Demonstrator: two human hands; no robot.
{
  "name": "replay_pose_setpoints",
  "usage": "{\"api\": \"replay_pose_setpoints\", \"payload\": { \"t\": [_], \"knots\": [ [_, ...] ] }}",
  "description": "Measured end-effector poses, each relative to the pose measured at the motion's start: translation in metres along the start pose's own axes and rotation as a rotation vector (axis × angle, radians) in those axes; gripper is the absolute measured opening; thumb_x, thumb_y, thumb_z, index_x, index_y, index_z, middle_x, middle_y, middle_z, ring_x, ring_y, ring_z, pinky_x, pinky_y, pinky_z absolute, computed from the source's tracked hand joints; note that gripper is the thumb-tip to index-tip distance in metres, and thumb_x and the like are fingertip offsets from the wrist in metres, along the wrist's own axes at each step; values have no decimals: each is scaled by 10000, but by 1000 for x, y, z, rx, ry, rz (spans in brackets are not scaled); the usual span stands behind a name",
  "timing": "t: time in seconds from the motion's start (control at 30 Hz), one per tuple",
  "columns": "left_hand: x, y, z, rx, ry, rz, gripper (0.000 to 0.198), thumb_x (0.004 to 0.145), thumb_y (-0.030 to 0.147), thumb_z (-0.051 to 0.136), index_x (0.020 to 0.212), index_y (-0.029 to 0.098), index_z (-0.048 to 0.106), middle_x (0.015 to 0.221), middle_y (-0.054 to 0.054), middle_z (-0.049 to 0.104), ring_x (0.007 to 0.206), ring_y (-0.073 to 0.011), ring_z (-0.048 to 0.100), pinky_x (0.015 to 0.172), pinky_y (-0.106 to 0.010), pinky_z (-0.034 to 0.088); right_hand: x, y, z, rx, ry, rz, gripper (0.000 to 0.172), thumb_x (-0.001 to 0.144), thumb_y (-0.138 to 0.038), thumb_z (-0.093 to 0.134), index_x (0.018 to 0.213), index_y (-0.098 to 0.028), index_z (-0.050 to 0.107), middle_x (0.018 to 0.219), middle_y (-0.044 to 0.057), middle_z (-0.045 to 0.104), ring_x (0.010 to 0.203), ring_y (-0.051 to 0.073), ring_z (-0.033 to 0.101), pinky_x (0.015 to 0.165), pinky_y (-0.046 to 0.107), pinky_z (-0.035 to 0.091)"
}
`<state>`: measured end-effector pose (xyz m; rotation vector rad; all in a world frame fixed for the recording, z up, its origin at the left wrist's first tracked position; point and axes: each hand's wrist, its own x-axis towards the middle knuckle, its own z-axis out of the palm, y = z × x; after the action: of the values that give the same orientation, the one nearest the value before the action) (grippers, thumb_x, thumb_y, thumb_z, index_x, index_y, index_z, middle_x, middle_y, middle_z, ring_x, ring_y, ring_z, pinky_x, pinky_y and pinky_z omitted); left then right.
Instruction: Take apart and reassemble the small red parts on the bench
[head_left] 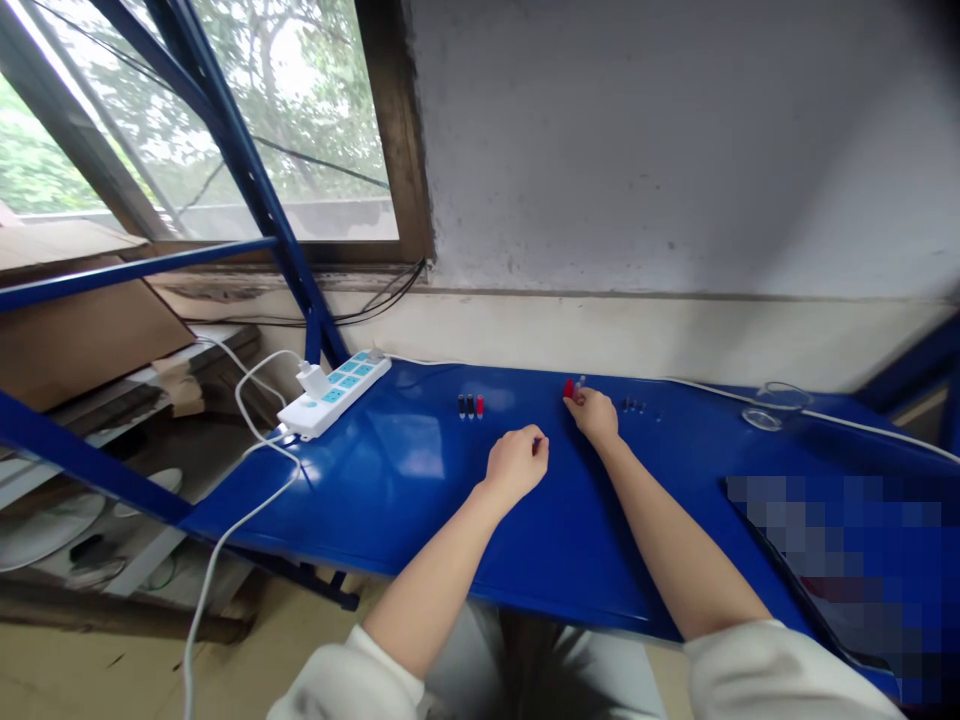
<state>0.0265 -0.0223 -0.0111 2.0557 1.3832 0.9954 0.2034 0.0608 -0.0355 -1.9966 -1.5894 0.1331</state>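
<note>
A small red plug (568, 389) with a clear tip is clamped in the fingers of the right hand (592, 416), low over the far side of the blue tabletop (420, 520). A row of upright black and red plugs (470, 405) stands to its left, with tiny dark pieces (634, 405) to its right. The left hand (516, 464) rests nearby, fingers curled together. A white power strip (334, 395) lies farther left.

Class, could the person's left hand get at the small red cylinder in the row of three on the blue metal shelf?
Probably yes: the left hand lies close to the small red cylinder, with only bare blue metal shelf between them.
</note>
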Motion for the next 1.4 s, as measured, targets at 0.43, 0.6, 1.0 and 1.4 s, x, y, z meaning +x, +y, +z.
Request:
{"api": "replay_pose_setpoints", "payload": {
  "t": [0.43,0.6,1.0,1.4],
  "knots": [
    [0,-4,3,71,-21,71,194,796,279,446,736,210,616,607,-37,606,516,-158,530,480,-240,302,1,15,-5,22,-4,50,271,724,-445,556,708,-199,667,631,59,639,633,192,585,519,261,349],
    [0,-3,2,64,-33,71,202,797,276,440,751,206,623,606,-39,603,505,-154,520,487,-242,318,2,15,-7,-48,-3,58,295,731,-463,553,785,-213,700,722,85,671,698,219,605,567,282,375],
    [2,-1,-11,326,-10,-83,437,839,302,383,1272,239,373,834,-68,650,720,-206,608,651,-301,427,3,11,-9,-134,-76,92,358,762,-470,512,928,-205,687,826,96,679,800,236,615,627,289,415],
    [18,-26,-28,478,92,-315,695,824,290,408,1400,217,24,842,-109,653,734,-240,623,666,-333,438,-16,-11,-23,-424,-77,52,324,813,-349,470,887,-82,639,915,175,637,892,267,593,771,373,376]
  ]
}}
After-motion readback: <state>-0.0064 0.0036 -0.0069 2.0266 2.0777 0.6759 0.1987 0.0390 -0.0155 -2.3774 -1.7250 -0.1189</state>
